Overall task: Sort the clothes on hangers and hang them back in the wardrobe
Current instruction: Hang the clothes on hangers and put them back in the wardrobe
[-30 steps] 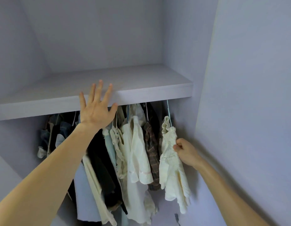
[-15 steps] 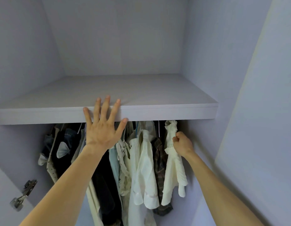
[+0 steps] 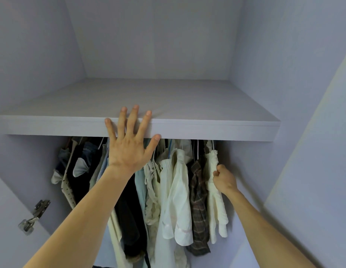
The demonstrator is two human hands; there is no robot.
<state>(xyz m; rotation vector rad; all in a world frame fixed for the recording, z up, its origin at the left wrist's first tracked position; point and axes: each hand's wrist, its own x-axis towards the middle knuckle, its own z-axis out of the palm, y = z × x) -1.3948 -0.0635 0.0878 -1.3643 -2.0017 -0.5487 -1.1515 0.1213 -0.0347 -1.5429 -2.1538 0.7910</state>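
Left hand (image 3: 129, 149) spreading flat against the shelf (image 3: 207, 130) front edge, right hand (image 3: 225, 179) gripping the cream ruffled top (image 3: 213, 190) hanging at the rail's right end

Clothes (image 3: 176, 190) in a row under the shelf (image 3: 207, 105); left hand (image 3: 129, 149) before its edge, right hand (image 3: 225, 179) on the rightmost garment (image 3: 214, 206).

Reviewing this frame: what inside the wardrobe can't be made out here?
- Hanging rail and hanger hooks: head view, hidden behind the front edge of the shelf.
- Whether the cream garment gripped by the right hand is hooked on: its hanger top disappears under the shelf.
- Clothes in the middle: covered by the left hand and forearm.
- Lower hems: cut off by the bottom edge.
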